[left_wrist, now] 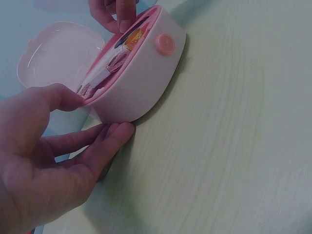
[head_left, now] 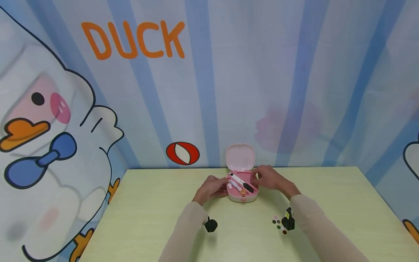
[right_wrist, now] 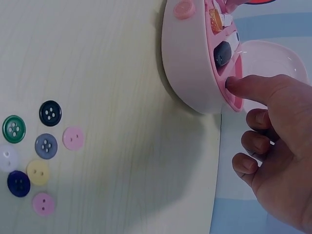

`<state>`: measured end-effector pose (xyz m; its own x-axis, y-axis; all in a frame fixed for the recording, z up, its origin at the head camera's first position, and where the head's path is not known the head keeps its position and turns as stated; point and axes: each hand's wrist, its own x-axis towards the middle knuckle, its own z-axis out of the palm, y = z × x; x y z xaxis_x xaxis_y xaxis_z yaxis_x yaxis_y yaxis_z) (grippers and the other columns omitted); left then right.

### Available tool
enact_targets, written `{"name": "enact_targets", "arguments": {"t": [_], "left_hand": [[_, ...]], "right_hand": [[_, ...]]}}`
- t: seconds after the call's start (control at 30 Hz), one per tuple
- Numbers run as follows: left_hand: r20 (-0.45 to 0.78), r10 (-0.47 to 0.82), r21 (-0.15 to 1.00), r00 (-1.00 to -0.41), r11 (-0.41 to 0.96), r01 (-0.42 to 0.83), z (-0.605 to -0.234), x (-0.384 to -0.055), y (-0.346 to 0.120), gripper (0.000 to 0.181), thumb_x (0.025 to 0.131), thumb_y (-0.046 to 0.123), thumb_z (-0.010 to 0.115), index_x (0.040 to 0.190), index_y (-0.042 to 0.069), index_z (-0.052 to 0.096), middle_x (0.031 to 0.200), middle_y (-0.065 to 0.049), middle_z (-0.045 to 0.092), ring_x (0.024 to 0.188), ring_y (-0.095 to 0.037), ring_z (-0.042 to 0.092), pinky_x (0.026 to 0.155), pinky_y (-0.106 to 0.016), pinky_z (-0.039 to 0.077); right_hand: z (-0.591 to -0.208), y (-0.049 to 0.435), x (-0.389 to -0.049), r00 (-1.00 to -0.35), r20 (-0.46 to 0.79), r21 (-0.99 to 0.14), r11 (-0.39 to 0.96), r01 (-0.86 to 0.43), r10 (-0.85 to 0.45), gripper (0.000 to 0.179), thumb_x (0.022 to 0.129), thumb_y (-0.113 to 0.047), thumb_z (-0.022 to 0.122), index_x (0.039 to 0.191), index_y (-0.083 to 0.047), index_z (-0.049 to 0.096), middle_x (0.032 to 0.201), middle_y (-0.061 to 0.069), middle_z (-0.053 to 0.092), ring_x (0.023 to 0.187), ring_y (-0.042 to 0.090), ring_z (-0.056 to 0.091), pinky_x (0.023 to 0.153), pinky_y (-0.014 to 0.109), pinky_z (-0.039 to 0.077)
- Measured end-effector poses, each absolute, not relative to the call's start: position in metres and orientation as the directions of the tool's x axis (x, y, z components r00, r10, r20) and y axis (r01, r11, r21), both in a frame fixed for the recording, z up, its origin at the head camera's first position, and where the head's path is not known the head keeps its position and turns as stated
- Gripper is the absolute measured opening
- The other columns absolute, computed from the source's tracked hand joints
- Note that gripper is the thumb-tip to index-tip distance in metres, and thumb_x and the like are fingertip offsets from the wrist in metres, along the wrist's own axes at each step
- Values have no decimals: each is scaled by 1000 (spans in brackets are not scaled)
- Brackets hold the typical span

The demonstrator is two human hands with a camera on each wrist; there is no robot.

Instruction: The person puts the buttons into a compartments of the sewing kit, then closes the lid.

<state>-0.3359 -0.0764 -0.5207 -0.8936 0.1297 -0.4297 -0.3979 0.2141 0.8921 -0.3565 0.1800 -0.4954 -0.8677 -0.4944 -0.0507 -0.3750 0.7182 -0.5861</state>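
Observation:
A small white-and-pink sewing kit box stands on the table with its lid raised. In its pink tray lie a pen-like tool with a black end, a pinkish-white item and a small orange piece. My left hand grips the box's left side, thumb on the rim and fingers lower against the wall. At the right-hand compartment, my right hand reaches in with a digit. A dark spot shows at that fingertip; whether it is a held thing cannot be told.
Several loose buttons, among them a green button, a black button and a pink button, lie on the table near my right forearm. The open lid stands close to the patterned backdrop.

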Motion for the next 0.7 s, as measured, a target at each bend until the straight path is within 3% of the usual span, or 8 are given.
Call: {"name": "enact_targets", "arguments": {"t": [0.4,0.7], "left_hand": [[-425,137,895,-895,211,-392,-522,-336,-76,28,98,24,67,106,-2,73,90,-10,74,76,-15,70,82,-31,63],[-432,134,891,-892,217,-399,-524,-339,-76,29,99,24,66,108,-3,72,92,-11,74,78,-17,71,80,-30,62]], "right_hand": [[-492,180,-354,-867,-35,-591,710,-384,-498,7,98,-12,71,99,-11,77,77,1,62,69,17,52,59,28,42],[-481,196,-341,-863,37,-545,714,-440,-503,18,98,-16,72,113,-7,74,71,-3,54,64,14,45,56,26,35]]}}
